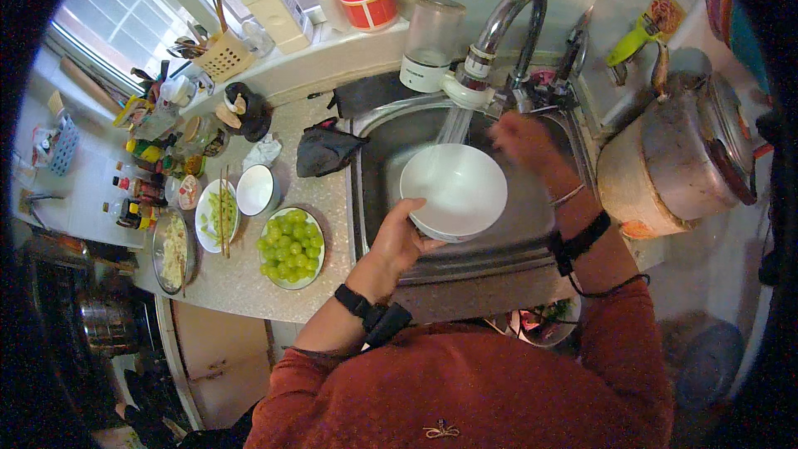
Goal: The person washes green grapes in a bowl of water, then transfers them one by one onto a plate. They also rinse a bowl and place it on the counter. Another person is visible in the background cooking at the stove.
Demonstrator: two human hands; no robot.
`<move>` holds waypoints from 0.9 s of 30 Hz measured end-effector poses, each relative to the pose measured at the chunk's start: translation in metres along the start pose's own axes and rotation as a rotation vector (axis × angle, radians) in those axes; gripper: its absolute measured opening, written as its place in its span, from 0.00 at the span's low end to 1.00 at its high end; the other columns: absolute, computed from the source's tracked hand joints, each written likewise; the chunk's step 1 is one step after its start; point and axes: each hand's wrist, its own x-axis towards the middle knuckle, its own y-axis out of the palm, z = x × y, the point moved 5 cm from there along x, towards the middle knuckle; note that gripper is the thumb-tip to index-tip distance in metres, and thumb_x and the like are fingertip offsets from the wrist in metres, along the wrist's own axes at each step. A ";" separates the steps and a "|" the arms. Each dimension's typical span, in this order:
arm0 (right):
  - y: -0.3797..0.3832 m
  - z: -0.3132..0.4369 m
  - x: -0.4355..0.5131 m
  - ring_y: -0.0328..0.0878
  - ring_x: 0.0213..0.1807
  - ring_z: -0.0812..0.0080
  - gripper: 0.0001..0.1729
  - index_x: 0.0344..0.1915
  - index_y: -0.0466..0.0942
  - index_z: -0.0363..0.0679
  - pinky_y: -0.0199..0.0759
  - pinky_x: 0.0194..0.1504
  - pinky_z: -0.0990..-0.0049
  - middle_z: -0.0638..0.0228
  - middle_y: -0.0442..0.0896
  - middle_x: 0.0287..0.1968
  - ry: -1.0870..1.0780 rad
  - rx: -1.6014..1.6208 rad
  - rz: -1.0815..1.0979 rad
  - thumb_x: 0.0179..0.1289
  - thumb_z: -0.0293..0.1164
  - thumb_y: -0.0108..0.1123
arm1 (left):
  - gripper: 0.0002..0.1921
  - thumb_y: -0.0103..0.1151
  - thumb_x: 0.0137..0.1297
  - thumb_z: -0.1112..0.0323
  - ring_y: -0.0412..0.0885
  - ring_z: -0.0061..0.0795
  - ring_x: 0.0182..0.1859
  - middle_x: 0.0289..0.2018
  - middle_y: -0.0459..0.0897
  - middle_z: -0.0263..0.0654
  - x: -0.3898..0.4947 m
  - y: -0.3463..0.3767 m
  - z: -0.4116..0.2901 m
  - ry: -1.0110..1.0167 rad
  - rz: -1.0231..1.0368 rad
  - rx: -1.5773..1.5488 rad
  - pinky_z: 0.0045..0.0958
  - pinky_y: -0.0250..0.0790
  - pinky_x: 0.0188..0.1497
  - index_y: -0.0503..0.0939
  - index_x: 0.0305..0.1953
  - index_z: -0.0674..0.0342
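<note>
My left hand [399,234] grips a white bowl [464,193] by its near left side, thumb over the rim and fingers beneath. The bowl is held over the stainless steel sink [523,243], tilted a little. Water [455,126] runs from the faucet filter [464,90] into the far part of the bowl. My right hand [520,137] is blurred, to the right of the stream and near the faucet base. Its fingers look curled, and whether they touch anything cannot be made out.
Left of the sink stand a plate of green grapes [292,248], a small white bowl [257,189], and a plate of chopped greens [219,215] with chopsticks across it. A dark cloth [329,148] lies by the sink's left rim. A large metal pot [686,143] stands at the right.
</note>
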 end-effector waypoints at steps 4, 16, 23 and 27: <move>0.087 0.069 -0.047 0.80 0.38 0.59 0.10 0.37 0.81 0.40 0.72 0.43 0.65 0.60 0.83 0.35 -0.440 -0.024 0.705 0.62 0.34 0.58 | 0.29 0.57 0.58 0.56 0.80 0.38 0.52 0.53 0.77 0.40 0.008 -0.002 0.009 -0.047 -0.027 0.193 0.47 0.78 0.48 0.67 0.60 0.57; 0.130 0.053 -0.074 0.80 0.42 0.54 0.16 0.43 0.80 0.39 0.71 0.45 0.60 0.53 0.83 0.41 -0.229 0.120 0.935 0.65 0.39 0.53 | 0.31 0.56 0.55 0.60 0.77 0.37 0.49 0.50 0.75 0.38 0.008 -0.019 -0.008 0.212 -0.109 0.284 0.39 0.77 0.44 0.63 0.63 0.50; 0.017 -0.035 -0.020 0.76 0.46 0.76 0.18 0.52 0.77 0.39 0.70 0.51 0.75 0.67 0.82 0.44 0.071 0.014 -0.017 0.64 0.33 0.58 | 0.35 0.60 0.57 0.58 0.76 0.36 0.51 0.51 0.75 0.43 0.011 -0.018 -0.009 0.433 -0.173 0.251 0.40 0.74 0.30 0.57 0.65 0.53; -0.036 -0.085 0.002 0.75 0.48 0.66 0.21 0.56 0.73 0.32 0.68 0.54 0.68 0.57 0.78 0.50 0.001 -0.050 -0.233 0.71 0.36 0.51 | 0.37 0.64 0.53 0.60 0.71 0.39 0.59 0.54 0.74 0.47 -0.002 -0.021 -0.029 0.422 -0.246 0.438 0.41 0.66 0.59 0.61 0.64 0.58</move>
